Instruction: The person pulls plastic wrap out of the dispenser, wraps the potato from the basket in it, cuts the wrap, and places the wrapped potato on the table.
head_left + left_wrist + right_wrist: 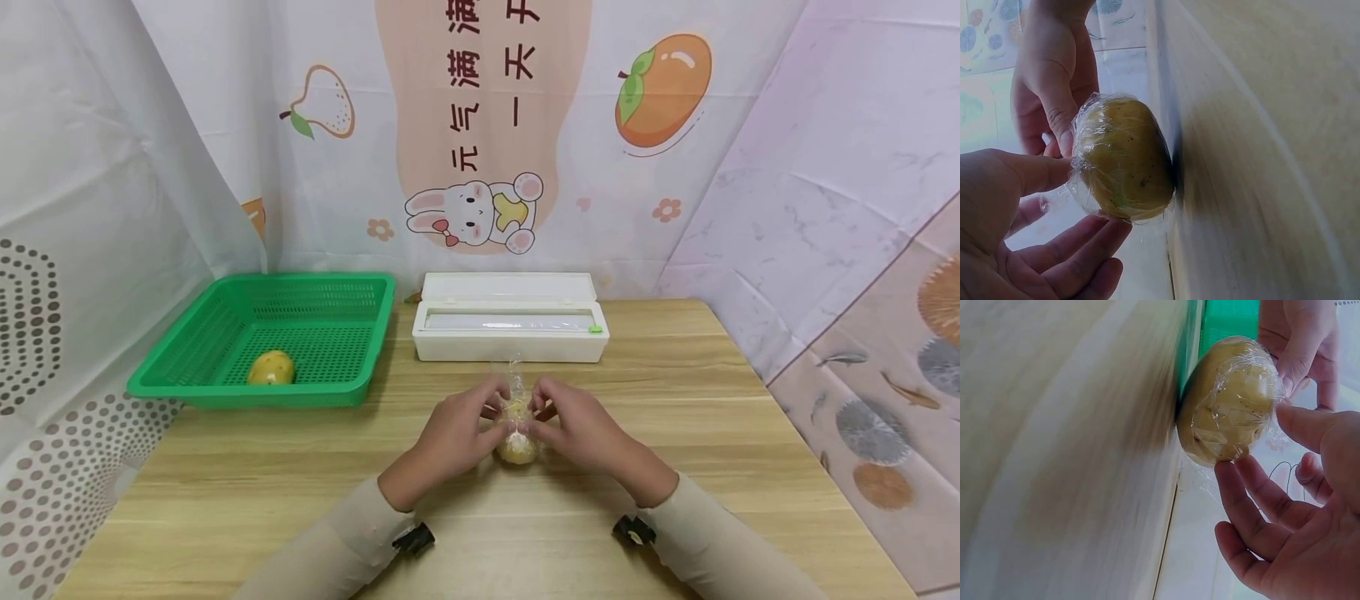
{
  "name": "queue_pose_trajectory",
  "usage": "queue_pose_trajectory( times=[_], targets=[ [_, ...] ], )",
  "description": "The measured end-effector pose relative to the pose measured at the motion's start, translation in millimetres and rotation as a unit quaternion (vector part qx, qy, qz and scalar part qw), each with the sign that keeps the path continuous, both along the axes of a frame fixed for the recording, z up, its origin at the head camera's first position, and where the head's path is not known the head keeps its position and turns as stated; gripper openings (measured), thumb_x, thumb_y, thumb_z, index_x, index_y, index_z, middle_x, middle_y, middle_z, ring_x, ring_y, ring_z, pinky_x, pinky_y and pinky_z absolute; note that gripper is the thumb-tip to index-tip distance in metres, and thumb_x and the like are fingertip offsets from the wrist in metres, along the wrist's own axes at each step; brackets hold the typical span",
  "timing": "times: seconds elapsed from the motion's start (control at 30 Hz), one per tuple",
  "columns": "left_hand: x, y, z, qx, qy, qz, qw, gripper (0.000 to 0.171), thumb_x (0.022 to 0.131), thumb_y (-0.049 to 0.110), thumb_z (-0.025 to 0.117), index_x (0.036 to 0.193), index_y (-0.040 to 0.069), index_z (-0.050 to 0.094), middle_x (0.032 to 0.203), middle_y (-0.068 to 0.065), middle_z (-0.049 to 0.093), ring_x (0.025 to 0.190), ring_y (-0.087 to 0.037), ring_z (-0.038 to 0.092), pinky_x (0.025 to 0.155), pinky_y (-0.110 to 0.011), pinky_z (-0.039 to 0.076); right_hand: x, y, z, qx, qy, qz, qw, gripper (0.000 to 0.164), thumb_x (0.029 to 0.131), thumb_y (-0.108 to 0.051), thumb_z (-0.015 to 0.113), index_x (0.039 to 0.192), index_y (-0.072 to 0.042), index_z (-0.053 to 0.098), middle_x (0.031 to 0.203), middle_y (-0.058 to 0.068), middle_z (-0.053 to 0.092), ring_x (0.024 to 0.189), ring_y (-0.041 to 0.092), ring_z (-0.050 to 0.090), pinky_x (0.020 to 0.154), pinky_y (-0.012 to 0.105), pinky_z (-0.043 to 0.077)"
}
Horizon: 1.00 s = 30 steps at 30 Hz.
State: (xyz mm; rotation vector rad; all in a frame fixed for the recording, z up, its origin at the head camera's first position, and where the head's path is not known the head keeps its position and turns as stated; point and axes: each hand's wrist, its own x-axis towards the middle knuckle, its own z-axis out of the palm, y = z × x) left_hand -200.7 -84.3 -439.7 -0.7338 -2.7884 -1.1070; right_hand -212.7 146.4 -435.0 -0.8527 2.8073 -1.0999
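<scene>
A potato (pixel 517 451) in clear plastic wrap (pixel 1088 134) stands on the wooden table between both hands. In the head view, a loose twist of the film sticks up beyond it toward the white box. My left hand (pixel 459 427) grips the film from the left, thumb on the top of the potato. From the right, my right hand (pixel 577 423) holds the film in the same way, its thumb close to the other. Both wrist views show the wrapped potato touching the tabletop, with fingertips against its side. The exact pinch of the film is partly hidden by the fingers.
A green basket (pixel 362 333) at the back left holds another potato (pixel 272 367), unwrapped. Behind the hands sits a white cling-film dispenser box (pixel 510 348), lid raised, with film and a green slider in it. Printed curtains hang around the wooden table (pixel 675 400).
</scene>
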Motion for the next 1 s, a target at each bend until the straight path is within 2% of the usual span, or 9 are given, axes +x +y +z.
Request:
queue_pose_trajectory(
  times=[0.13, 0.3, 0.47, 0.6, 0.7, 0.87, 1.0],
  targets=[
    [-0.1, 0.0, 0.4, -0.013, 0.007, 0.000, 0.9999, 0.028, 0.095, 0.026, 0.075, 0.117, 0.024, 0.057, 0.111, 0.001, 0.076, 0.102, -0.014, 0.075, 0.087, -0.040, 0.060, 0.4, -0.2, -0.6, 0.001, 0.019, 0.008, 1.000, 0.027, 0.093, -0.025, 0.079, 0.098, -0.018, 0.054, 0.101, -0.004, 0.069, 0.097, 0.019, 0.073, 0.079, 0.040, 0.061],
    [-0.3, 0.2, -0.9, -0.022, -0.004, 0.007, 0.9997, 0.020, 0.096, 0.033, 0.074, 0.111, 0.020, 0.067, 0.110, 0.006, 0.074, 0.103, -0.014, 0.072, 0.088, -0.038, 0.058, 0.3, 0.1, -2.3, 0.003, 0.032, 0.017, 0.999, 0.027, 0.093, -0.025, 0.079, 0.101, -0.022, 0.054, 0.105, -0.005, 0.067, 0.094, 0.017, 0.075, 0.077, 0.035, 0.062],
    [-1.9, -0.7, -2.9, -0.041, -0.017, 0.010, 0.9990, 0.024, 0.096, 0.040, 0.073, 0.107, 0.019, 0.074, 0.112, 0.006, 0.072, 0.102, -0.012, 0.070, 0.087, -0.035, 0.057, 1.0, -0.1, -3.5, 0.017, 0.052, 0.017, 0.998, 0.026, 0.093, -0.030, 0.080, 0.107, -0.028, 0.058, 0.118, -0.005, 0.060, 0.091, 0.012, 0.076, 0.077, 0.037, 0.061],
    [-1.8, -0.5, -2.6, -0.049, -0.021, 0.008, 0.9986, 0.026, 0.097, 0.041, 0.073, 0.109, 0.019, 0.076, 0.115, 0.005, 0.072, 0.104, -0.013, 0.070, 0.088, -0.036, 0.057, 1.7, -0.2, -4.0, 0.024, 0.065, 0.019, 0.997, 0.019, 0.092, -0.031, 0.080, 0.103, -0.031, 0.064, 0.123, -0.005, 0.058, 0.090, 0.011, 0.075, 0.075, 0.037, 0.061],
    [-1.1, 0.3, -2.0, -0.066, -0.011, 0.007, 0.9978, 0.030, 0.098, 0.042, 0.071, 0.114, 0.018, 0.077, 0.121, 0.003, 0.073, 0.110, -0.016, 0.070, 0.092, -0.039, 0.057, 1.4, 0.0, -4.1, 0.022, 0.069, 0.025, 0.997, 0.015, 0.092, -0.031, 0.080, 0.099, -0.032, 0.067, 0.120, -0.006, 0.060, 0.089, 0.010, 0.075, 0.074, 0.037, 0.061],
    [-0.5, 0.8, -1.9, -0.098, 0.029, 0.008, 0.9947, 0.031, 0.101, 0.041, 0.066, 0.115, 0.017, 0.080, 0.125, 0.004, 0.073, 0.124, -0.016, 0.063, 0.103, -0.043, 0.053, -1.4, 0.1, -2.6, 0.004, 0.038, 0.035, 0.999, 0.005, 0.096, -0.025, 0.077, 0.098, -0.027, 0.073, 0.110, -0.010, 0.069, 0.091, 0.008, 0.073, 0.079, 0.031, 0.061],
    [-0.6, 0.5, -2.2, -0.094, 0.046, 0.014, 0.9944, 0.025, 0.100, 0.037, 0.069, 0.106, 0.018, 0.084, 0.118, 0.006, 0.073, 0.118, -0.015, 0.063, 0.102, -0.041, 0.052, -2.6, 0.8, -0.2, -0.010, 0.017, 0.035, 0.999, 0.006, 0.096, -0.019, 0.075, 0.099, -0.024, 0.077, 0.108, -0.010, 0.074, 0.093, 0.005, 0.071, 0.082, 0.029, 0.060]
  ],
)
